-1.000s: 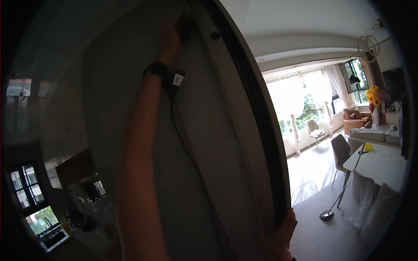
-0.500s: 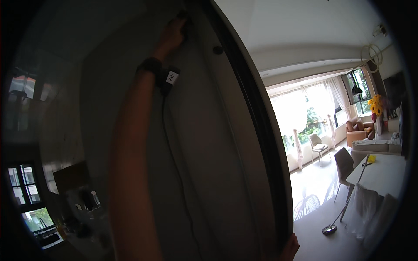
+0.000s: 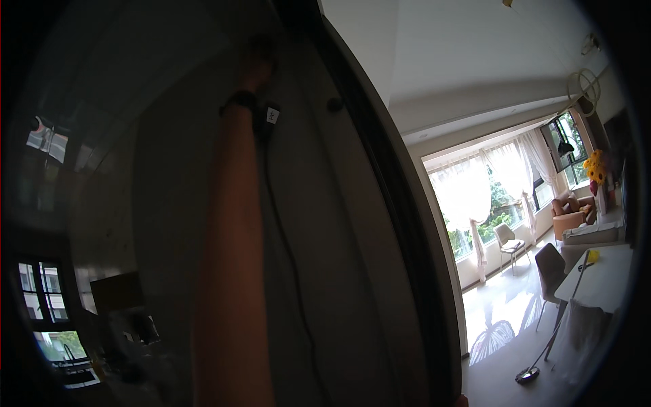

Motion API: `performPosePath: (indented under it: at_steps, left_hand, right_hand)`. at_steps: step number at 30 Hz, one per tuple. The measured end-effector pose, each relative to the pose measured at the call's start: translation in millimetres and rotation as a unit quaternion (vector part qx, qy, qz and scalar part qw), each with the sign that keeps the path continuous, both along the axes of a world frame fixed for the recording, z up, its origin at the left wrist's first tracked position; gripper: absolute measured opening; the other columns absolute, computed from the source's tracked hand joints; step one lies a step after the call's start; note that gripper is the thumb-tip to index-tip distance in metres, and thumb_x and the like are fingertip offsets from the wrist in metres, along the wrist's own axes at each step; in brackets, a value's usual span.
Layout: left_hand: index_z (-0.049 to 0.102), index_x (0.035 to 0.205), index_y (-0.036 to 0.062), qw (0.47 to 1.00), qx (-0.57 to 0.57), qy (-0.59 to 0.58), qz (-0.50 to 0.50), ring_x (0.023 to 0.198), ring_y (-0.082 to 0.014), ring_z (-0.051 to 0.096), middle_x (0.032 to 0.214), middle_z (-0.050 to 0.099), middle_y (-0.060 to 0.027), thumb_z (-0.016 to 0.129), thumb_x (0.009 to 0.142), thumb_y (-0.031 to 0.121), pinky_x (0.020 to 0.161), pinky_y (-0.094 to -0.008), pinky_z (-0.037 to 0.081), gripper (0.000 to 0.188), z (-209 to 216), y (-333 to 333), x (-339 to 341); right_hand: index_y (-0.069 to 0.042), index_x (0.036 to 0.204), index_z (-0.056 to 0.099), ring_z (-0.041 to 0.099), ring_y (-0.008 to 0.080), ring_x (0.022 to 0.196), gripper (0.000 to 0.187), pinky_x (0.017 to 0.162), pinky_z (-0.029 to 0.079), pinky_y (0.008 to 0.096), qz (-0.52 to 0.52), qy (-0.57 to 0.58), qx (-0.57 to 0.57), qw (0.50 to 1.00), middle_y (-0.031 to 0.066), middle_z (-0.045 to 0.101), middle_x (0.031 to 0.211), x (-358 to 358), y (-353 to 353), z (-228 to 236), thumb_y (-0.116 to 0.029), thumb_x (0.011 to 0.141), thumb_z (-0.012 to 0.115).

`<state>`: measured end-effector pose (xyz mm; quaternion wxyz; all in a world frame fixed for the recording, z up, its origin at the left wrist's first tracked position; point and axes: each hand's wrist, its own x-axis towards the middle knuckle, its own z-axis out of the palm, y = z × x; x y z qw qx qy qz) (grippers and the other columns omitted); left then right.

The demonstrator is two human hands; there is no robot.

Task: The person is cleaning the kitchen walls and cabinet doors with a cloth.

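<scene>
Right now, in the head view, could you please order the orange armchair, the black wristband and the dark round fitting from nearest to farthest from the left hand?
From the left hand:
1. Black wristband, just below it.
2. Dark round fitting, to its right.
3. Orange armchair, far off on the right.

This is a home: on the right, a bright living and dining area has sheer curtains (image 3: 464, 197), an orange-brown armchair (image 3: 568, 222), yellow flowers (image 3: 595, 167), a white table (image 3: 603, 277) with a chair (image 3: 550, 270), and a mop (image 3: 527, 375). At lower left, a faucet (image 3: 68, 353) below a window (image 3: 51, 283) suggests a kitchen.
</scene>
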<state>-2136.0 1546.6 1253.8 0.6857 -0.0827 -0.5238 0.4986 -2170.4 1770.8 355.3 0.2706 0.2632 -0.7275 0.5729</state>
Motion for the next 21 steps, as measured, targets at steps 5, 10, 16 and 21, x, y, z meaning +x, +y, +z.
performPosePath:
  at_steps: [5, 10, 16, 21]
  left_hand:
    - [0.052, 0.142, 0.0044, 0.998, -0.010, 0.009, -0.060, 0.145, -0.0406, 0.034, 0.153, 0.043, -0.0224, 0.058, 0.092, 0.025, 0.121, -0.0504, 0.028, 0.054, 6, -39, 26]
    - [0.041, 0.149, 0.0009, 0.991, 0.058, 0.016, 0.117, 0.149, -0.0392, 0.028, 0.158, 0.036, -0.0215, 0.055, 0.098, 0.030, 0.125, -0.0459, 0.023, 0.060, -71, 6, 0]
    - [0.045, 0.147, 0.0035, 0.995, 0.007, -0.095, -0.035, 0.146, -0.0393, 0.032, 0.156, 0.039, -0.0201, 0.061, 0.093, 0.019, 0.122, -0.0492, 0.029, 0.058, -140, -23, 37]
    - [0.034, 0.152, -0.0006, 0.982, 0.097, -0.165, -0.005, 0.138, -0.0484, 0.039, 0.154, 0.033, -0.0304, 0.058, 0.099, 0.020, 0.117, -0.0472, 0.034, 0.062, -243, -5, 69]
  right_hand:
    - [0.013, 0.153, 0.011, 0.040, 0.0580, 0.123, 0.121, 0.101, 0.038, 0.0619, -0.024, 0.039, 0.082, 0.996, 0.0427, 0.032, 0.144, 24, 12, 33, -0.036, 0.072, 0.085]
    - [0.012, 0.153, 0.014, 0.038, 0.0573, 0.125, 0.116, 0.106, 0.034, 0.0620, -0.031, -0.001, 0.021, 0.999, 0.0414, 0.032, 0.144, 30, 14, 44, -0.030, 0.073, 0.086]
    - [0.005, 0.154, 0.026, 0.041, 0.0455, 0.131, 0.095, 0.109, 0.035, 0.0537, -0.054, 0.082, -0.014, 0.995, 0.0309, 0.041, 0.145, 32, 19, 50, -0.026, 0.081, 0.078]
    - [0.005, 0.154, 0.022, 0.038, 0.0451, 0.131, 0.106, 0.108, 0.032, 0.0548, -0.067, 0.106, -0.033, 0.992, 0.0281, 0.037, 0.145, 25, 7, 44, -0.039, 0.078, 0.080]
